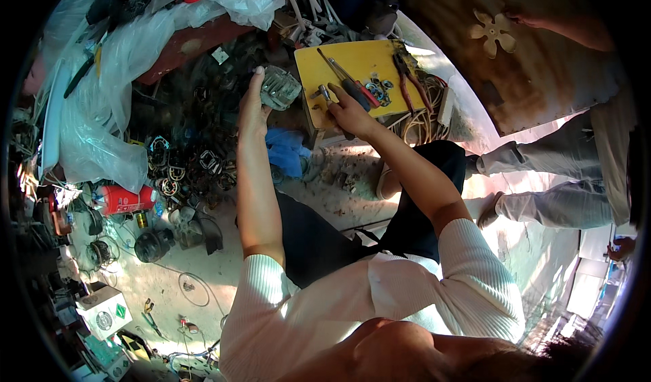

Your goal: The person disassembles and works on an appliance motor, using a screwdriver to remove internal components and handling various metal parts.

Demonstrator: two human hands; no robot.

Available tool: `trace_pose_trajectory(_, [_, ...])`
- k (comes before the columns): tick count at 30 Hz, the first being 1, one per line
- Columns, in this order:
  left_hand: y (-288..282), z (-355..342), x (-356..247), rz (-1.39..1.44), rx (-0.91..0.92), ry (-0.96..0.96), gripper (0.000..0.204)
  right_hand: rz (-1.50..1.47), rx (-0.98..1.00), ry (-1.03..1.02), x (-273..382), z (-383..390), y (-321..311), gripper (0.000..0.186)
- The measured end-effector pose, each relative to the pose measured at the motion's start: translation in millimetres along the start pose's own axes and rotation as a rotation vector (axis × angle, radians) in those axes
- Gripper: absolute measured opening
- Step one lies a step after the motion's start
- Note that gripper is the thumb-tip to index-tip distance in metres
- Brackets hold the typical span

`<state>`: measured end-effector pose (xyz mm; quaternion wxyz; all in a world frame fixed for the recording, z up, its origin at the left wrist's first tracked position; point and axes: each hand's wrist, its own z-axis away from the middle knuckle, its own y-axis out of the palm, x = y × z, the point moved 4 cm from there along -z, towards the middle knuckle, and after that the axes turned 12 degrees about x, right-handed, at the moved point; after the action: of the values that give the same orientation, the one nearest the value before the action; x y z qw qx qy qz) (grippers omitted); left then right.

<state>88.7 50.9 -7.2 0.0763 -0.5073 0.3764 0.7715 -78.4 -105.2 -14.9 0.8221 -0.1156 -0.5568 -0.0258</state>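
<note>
My left hand (251, 105) is closed round a squarish, ribbed grey metal part (280, 88), which looks like a small motor housing. It is held up beside the near left corner of a low yellow-topped table (369, 56). Over that table's near edge, my right hand (351, 115) grips a slim tool with a shiny metal head (324, 92) and a dark handle. The tool's exact kind is hard to make out. Beyond my right fingers lie a red-and-black screwdriver (366, 94), a cluster of small metal parts (381, 90) and red-handled pliers (411, 82).
Heaped motor parts (196, 162) and clear plastic sheeting (112, 107) fill the left. A blue plastic bag (285, 150) lies under my left forearm. A red bottle (124, 199) and a white box (104, 312) stand lower left. At right, another person holds a pale fan blade (494, 34).
</note>
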Motion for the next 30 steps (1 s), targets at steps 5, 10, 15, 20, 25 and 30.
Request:
trace_pose_trajectory(5, [11.9,0.6,-1.6,-0.024,-0.033,-0.024,0.064,-0.041,0.110,0.054,-14.3,1.8,1.3,0.054])
trace_pose_trajectory(10, [19.6,-5.2,3.6,-0.178,0.045,0.002,0.067,0.196,0.250,0.098,-30.7,72.8,-16.3,0.052])
trace_pose_trajectory(15, [56.5,0.6,19.5,-0.533,0.127,0.212,0.081,0.078,0.028,0.068,-40.4,97.6,-41.1,0.052])
trace_pose_trajectory(20, [90.6,16.1,28.7,-0.889,0.132,0.357,0.084,-0.109,-0.039,-0.026,14.7,92.6,-56.5,0.051])
trace_pose_trajectory(25, [91.1,19.0,40.3,-1.018,0.140,0.407,0.083,-0.053,-0.042,-0.053,24.5,78.1,-54.6,0.051])
trace_pose_trajectory(30, [89.6,25.0,43.4,-1.144,0.079,0.471,0.087,-0.056,-0.004,-0.038,14.0,77.4,-52.3,0.052])
